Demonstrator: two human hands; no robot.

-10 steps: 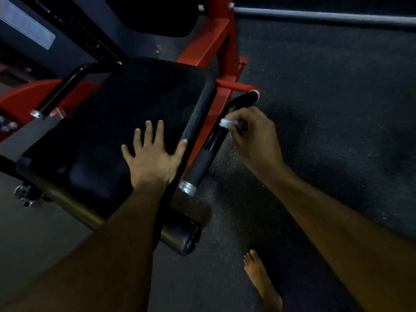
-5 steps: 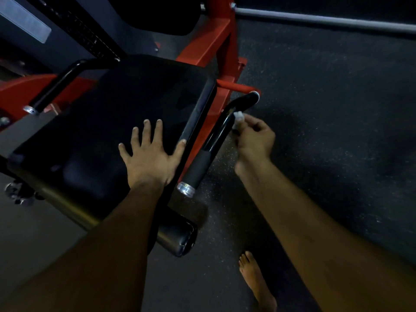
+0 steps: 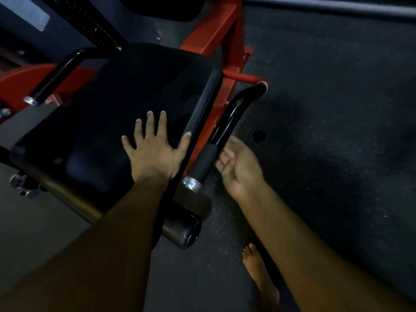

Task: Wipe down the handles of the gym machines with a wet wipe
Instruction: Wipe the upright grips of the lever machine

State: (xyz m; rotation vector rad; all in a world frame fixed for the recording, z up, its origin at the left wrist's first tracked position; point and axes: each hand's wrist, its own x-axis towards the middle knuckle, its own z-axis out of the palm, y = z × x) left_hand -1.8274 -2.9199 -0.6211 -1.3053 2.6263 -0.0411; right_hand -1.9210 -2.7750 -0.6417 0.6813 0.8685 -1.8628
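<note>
**Right handle: position of the grip before the next pass**

The left hand (image 3: 153, 154) lies flat and spread on the black seat pad (image 3: 126, 104), palm down, holding nothing; it acts as a brace. The right hand (image 3: 239, 167) is palm-up and loosely open, fingers slack and blurred. No wet wipe is visible in this grip or anywhere else in view; whether it sits hidden in the palm cannot be told.

The right handle (image 3: 221, 136) lies just to the inner side of the right grip, close beside the fingertips but not clearly touching them. Its long axis runs from the silver end cap (image 3: 191, 183), near the heel of the hand, up and away past the fingers to the bend by the red frame (image 3: 216, 25). The matte sleeve (image 3: 206, 161) is the section level with the grip; the glossy tube lies beyond it.

The right hand is the nearer of the two to this handle. A stroke along the axis appears to call for closing the grip sideways around the sleeve, then sliding lengthwise.

A second handle (image 3: 54, 79) stands on the far side of the seat pad, well apart from both hands. A bare foot (image 3: 258, 271) rests on the floor (image 3: 337, 109).
</note>
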